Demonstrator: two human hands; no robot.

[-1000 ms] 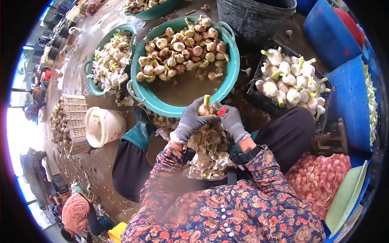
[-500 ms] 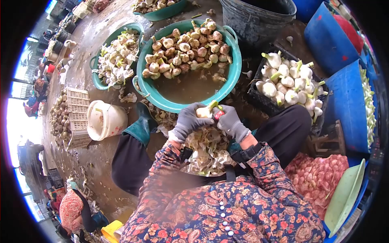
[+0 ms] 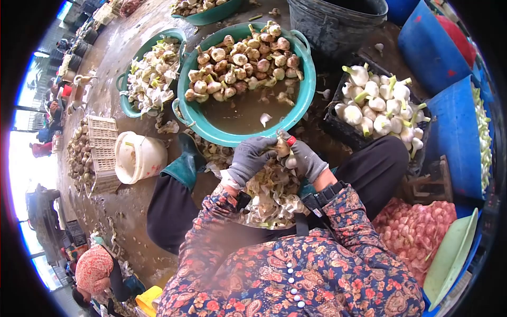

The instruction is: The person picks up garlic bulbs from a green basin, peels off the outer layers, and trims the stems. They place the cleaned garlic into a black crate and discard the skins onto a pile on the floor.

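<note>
My left hand [image 3: 252, 158], in a grey glove, is closed with its fingertips against a garlic bulb [image 3: 283, 149] at the near rim of the large green basin [image 3: 222, 138]. On the other side of the bulb, my right hand [image 3: 306, 160], also gloved, is closed round it, with something small and red at its fingertips. Unpeeled bulbs [image 3: 240, 59] are heaped in the basin's far part, and a pale piece [image 3: 265, 119] lies in the murky water. Below both hands is a pile of papery peelings [image 3: 269, 203].
At right stands a black crate [image 3: 338, 127] of white garlic beside blue containers [image 3: 457, 127]. A white bucket [image 3: 138, 158] and a tipped crate [image 3: 103, 140] are at left. A red net sack [image 3: 414, 232] lies lower right. Another person [image 3: 95, 269] bends at lower left.
The whiter bulb between my hands has gone, and a browner one is there now. A pale piece now shows in the basin's water. The person at lower left has bent lower.
</note>
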